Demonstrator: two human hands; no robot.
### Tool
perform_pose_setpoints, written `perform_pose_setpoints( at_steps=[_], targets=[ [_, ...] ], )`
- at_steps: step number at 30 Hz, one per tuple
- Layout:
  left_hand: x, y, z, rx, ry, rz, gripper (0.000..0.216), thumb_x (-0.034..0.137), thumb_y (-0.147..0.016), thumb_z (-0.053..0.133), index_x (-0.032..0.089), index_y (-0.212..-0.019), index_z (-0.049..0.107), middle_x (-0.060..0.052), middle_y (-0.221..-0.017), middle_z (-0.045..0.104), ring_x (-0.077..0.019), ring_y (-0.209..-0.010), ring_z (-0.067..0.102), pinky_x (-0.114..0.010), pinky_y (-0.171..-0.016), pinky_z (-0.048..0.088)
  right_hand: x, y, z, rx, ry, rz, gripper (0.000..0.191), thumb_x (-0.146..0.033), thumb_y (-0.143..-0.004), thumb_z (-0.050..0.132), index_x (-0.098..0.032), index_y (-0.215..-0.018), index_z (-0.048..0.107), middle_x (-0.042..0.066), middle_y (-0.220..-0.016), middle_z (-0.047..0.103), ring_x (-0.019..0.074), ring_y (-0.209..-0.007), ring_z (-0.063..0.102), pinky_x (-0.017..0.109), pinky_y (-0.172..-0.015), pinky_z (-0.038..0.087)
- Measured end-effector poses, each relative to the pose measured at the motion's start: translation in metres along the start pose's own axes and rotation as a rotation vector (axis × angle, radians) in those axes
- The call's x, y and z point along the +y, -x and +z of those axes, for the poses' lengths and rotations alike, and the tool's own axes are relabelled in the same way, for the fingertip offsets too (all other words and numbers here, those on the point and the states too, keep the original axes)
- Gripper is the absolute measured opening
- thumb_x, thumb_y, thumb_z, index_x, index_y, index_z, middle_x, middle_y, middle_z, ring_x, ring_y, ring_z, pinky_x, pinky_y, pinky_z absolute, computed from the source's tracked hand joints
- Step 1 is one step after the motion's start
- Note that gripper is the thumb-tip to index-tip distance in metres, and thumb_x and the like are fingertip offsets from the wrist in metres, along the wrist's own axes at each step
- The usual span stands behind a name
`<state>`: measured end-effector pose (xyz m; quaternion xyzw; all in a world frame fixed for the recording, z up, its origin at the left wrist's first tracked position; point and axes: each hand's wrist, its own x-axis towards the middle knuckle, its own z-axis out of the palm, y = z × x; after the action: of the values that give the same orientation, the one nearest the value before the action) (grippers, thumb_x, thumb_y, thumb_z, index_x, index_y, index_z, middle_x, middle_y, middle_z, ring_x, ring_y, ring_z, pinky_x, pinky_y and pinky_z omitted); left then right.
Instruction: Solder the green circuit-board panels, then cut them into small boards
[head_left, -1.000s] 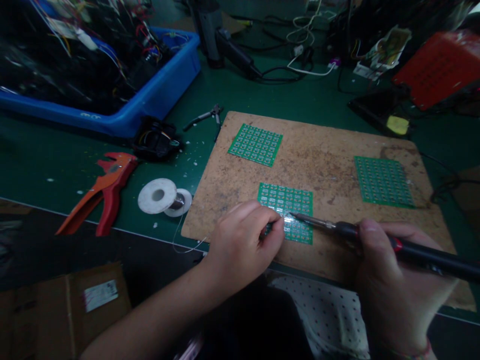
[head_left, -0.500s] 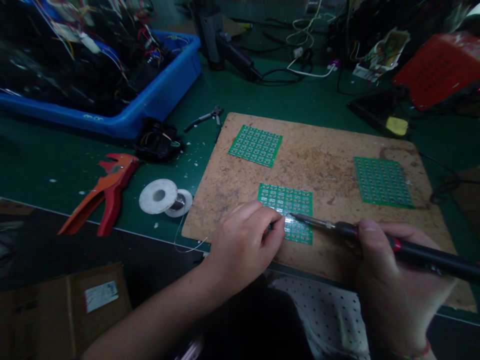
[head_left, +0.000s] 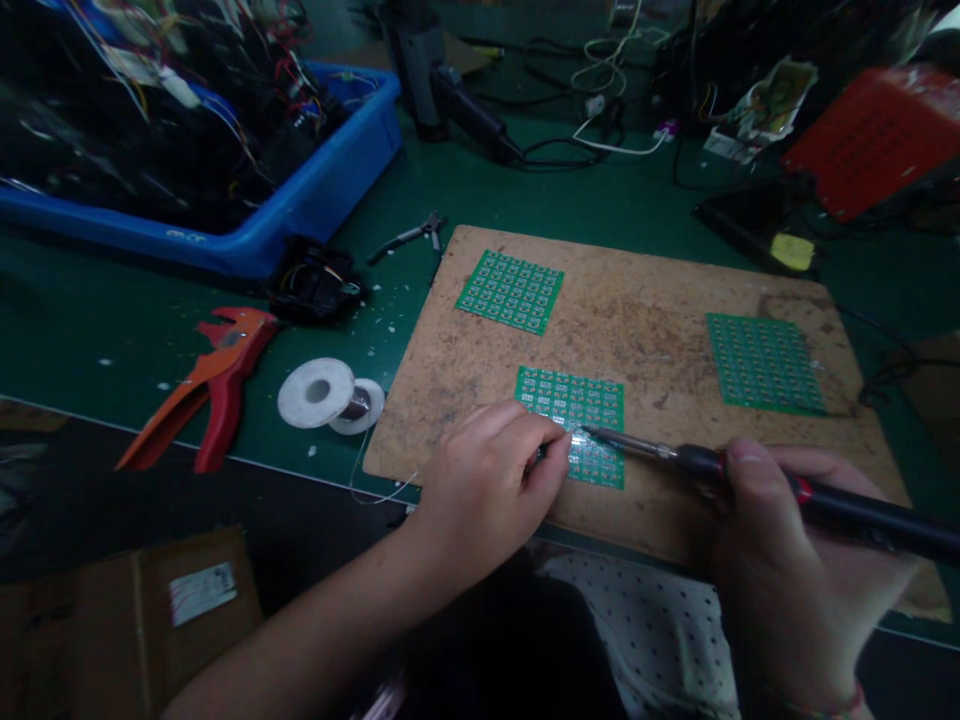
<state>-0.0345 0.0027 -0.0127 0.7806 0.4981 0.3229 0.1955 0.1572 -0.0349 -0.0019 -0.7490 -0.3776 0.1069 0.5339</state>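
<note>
My right hand (head_left: 802,560) is closed around a black soldering iron (head_left: 701,462). The iron's tip meets the middle of a green circuit board panel (head_left: 551,390) near the front of a brown board (head_left: 630,340). My left hand (head_left: 495,475) rests over the panel's left side, thumb and forefinger pinched close to the tip. A thin solder wire (head_left: 375,500) runs from a white spool (head_left: 316,393) toward this hand and disappears under it; its end between the fingers is too small to see clearly. Two more green panels lie on the brown board, one at back left (head_left: 511,290), one at right (head_left: 765,362).
Orange-red cutters (head_left: 217,375) and small pliers (head_left: 412,238) lie left of the board. A blue bin (head_left: 330,175) full of wired parts stands at back left. At back right are a red box-shaped unit (head_left: 874,140) and a black stand with a yellow sponge (head_left: 793,252).
My right hand and the soldering iron have shifted very slightly to the right, the tip staying at nearly the same spot. My left hand has hardly moved.
</note>
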Motion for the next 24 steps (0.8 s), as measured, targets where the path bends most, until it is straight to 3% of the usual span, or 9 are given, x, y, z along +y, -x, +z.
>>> perform_pose_setpoints(
  at_steps=[24],
  targets=[
    [-0.0006,-0.0001,0.0024,-0.052,-0.064,0.015,0.016,0.026,-0.092,0.056,0.02,-0.084,0.068,-0.001,-0.078,0.064,-0.0146,-0.074,0.058,-0.03,-0.069,0.041,-0.001,0.0003,-0.0014,-0.022,0.066,-0.082,0.023,-0.037,-0.075,0.073,-0.021,-0.062,0.062,-0.005,-0.056,0.057,0.0085,-0.051,0.05,0.024,-0.05,0.038]
  ],
)
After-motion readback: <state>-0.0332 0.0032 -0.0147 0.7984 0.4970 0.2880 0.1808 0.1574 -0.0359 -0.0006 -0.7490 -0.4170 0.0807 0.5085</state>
